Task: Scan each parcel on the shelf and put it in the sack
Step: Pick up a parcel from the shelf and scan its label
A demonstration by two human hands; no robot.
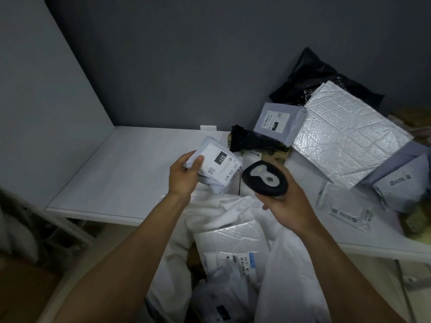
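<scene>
- Misreads are your first worry: your left grip [184, 173] is curled round one end of the pale parcel [210, 145], and its thumb lies on the near edge of the label [224, 167]. If the thumb slides further over the print, the code may be covered.
- Your right grip [288, 203] is wrapped round the black scanner [264, 179], which sits just beside the parcel, on the side away from the left grip. I cannot tell where its window points. A poor angle could miss the label.
- Beyond the right grip, a grey parcel [277, 123] on the shelf [112, 173] shows a similar label. A stray aim might log that one instead.
- The held parcel looks soft and is caught at one end only, so it could sag or slip out.
- The sack [291, 264] lies open below both grips, with its cloth slumped. A careless release near the left grip's side could send the parcel onto the shelf edge or the floor.
</scene>
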